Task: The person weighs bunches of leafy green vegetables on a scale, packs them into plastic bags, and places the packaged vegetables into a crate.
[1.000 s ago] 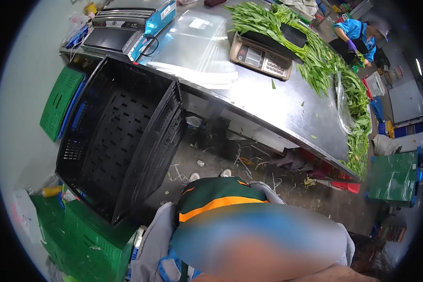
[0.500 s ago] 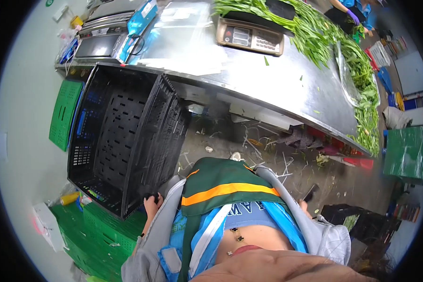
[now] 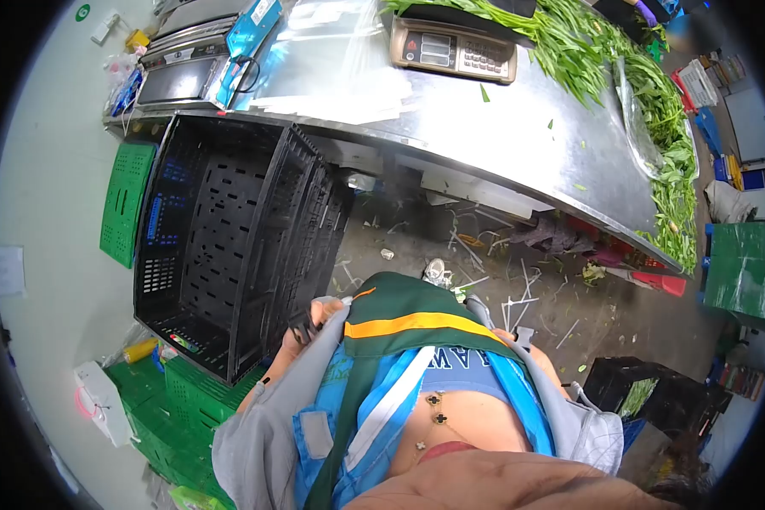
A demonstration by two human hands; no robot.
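My left hand (image 3: 318, 316) is at the left edge of the dark green apron (image 3: 408, 299) with its orange stripe. Its fingers are closed around a small black buckle (image 3: 301, 328). On the other side of the apron, my right hand (image 3: 508, 335) is mostly hidden by the apron and the grey jacket sleeve. A dark grey buckle piece (image 3: 524, 337) sticks out beside its fingers, which look closed on it. The jacket hangs open over a blue garment.
Black crates (image 3: 221, 221) stand at the left, above green crates (image 3: 144, 408). Ahead is a metal table (image 3: 535, 144) with a scale (image 3: 455, 53) and leafy greens (image 3: 574, 64). Scraps and strips litter the floor (image 3: 561, 314). Another person's purple-gloved hand (image 3: 646, 12) shows at top right.
Both hands have moved inward and up toward the apron's sides, bringing the buckle pieces with them. The view has shifted slightly, and the co-worker at top right is less in view.
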